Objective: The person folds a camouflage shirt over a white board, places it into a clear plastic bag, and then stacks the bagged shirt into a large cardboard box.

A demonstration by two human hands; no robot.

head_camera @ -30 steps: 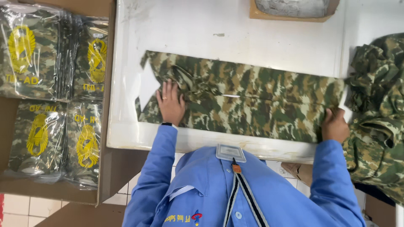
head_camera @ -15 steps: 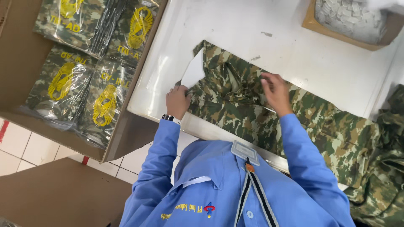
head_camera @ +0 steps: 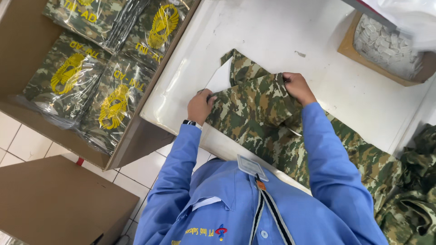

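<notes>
A camouflage garment (head_camera: 254, 113) lies on a white table (head_camera: 272, 31), its near part folded over itself. My left hand (head_camera: 200, 105) pinches the folded edge at the garment's left side, beside a white card (head_camera: 221, 78) tucked under the cloth. My right hand (head_camera: 297, 87) grips the fold's upper corner. Both sleeves are blue.
A brown cardboard box (head_camera: 13, 50) at the left holds several bagged camouflage garments (head_camera: 68, 77) with yellow emblems. A small cardboard tray of white pieces (head_camera: 386, 45) stands at the table's far right. More camouflage clothing (head_camera: 408, 199) is piled at the right edge. A brown carton (head_camera: 50, 199) sits on the tiled floor.
My right hand has drawn the garment's right part over towards the left, making a fold. My left hand stayed at the left edge. The camera view has tilted.
</notes>
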